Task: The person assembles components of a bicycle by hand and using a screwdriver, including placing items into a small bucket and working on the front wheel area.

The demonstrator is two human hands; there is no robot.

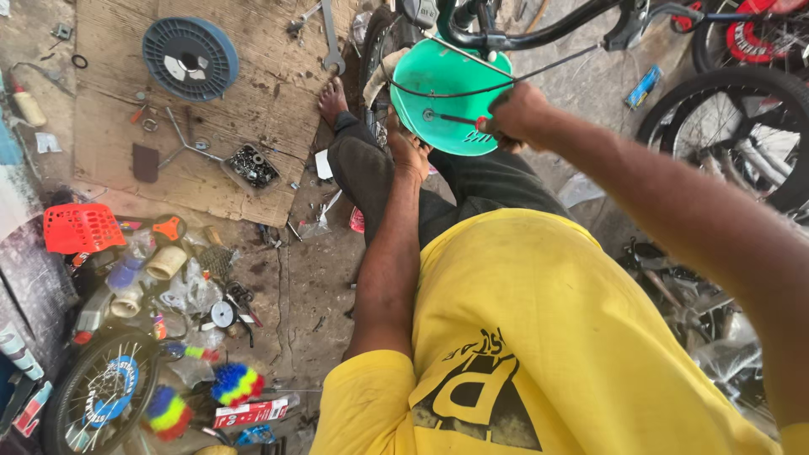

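— Between the two hands, what is seen?

— A green plastic plate [447,93] is held up against the front of a bicycle, just under the black handlebar [522,35]. A thin cable [539,72] is stretched across its upper face.

— How is the right hand [516,114] set?

— It is closed into a fist around the red handle of a screwdriver [459,120], whose tip is pressed to a fastener near the middle of the plate.

— And the left hand [406,145]?

— It is laid against the plate's lower left edge, partly hidden behind it; the fingers cannot be made out, so whether the edge is gripped or only steadied cannot be told.

— What is found to the left of the left hand?

— A sheet of cardboard [227,101] is spread on the floor, with a blue spool [190,57], a spanner [330,38] and a small tray of bolts [251,165] lying on it. A bare foot [331,99] is rested at its edge.

— Nearer the body on that side?

— A red plastic basket [82,227], a small wheel [101,392] and bright multicoloured brushes [236,383] are scattered among other parts.

— And beyond the right hand?

— Bicycle wheels [733,126] are stood close together.
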